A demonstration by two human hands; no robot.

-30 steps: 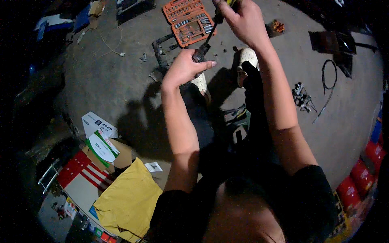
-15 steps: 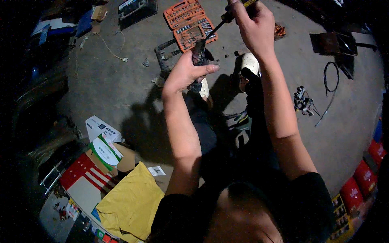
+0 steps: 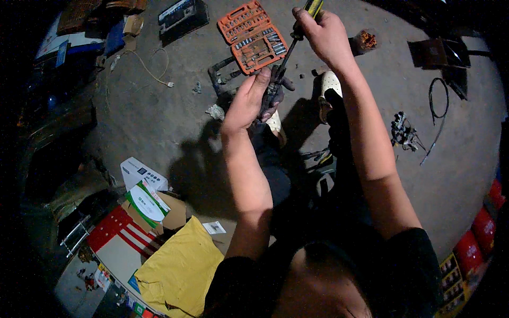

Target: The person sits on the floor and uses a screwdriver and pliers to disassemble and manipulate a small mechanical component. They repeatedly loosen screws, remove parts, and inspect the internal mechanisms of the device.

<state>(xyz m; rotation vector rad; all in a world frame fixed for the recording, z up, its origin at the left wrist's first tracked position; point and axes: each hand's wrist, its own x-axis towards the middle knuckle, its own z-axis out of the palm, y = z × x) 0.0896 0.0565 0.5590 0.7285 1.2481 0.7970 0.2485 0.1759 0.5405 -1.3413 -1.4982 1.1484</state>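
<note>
My right hand (image 3: 330, 40) is closed around the yellow-and-black handle of a screwdriver (image 3: 298, 32). Its long dark shaft slants down to the left, and the tip meets a dark, greasy metal part (image 3: 273, 91). That part is gripped in my left hand (image 3: 245, 103), thumb lying up along its side and smudged fingers wrapped behind it. Exactly where the tip touches is too dark to make out. Beyond the left hand an orange socket set case (image 3: 254, 40) lies unfolded on the floor, with rows of sockets inside.
Near the case are a dark metal bracket (image 3: 216, 79) and a tub of small copper-coloured pieces (image 3: 367, 41). A wiring cluster (image 3: 404, 131) and looped cable (image 3: 436, 106) lie at right. Cartons (image 3: 143, 177) and a yellow bag (image 3: 183, 265) sit lower left.
My left thumb has swung from pointing right to pointing up along the part. The screwdriver stands steeper, its handle shifted slightly left relative to the part. The whole view has shifted slightly.
</note>
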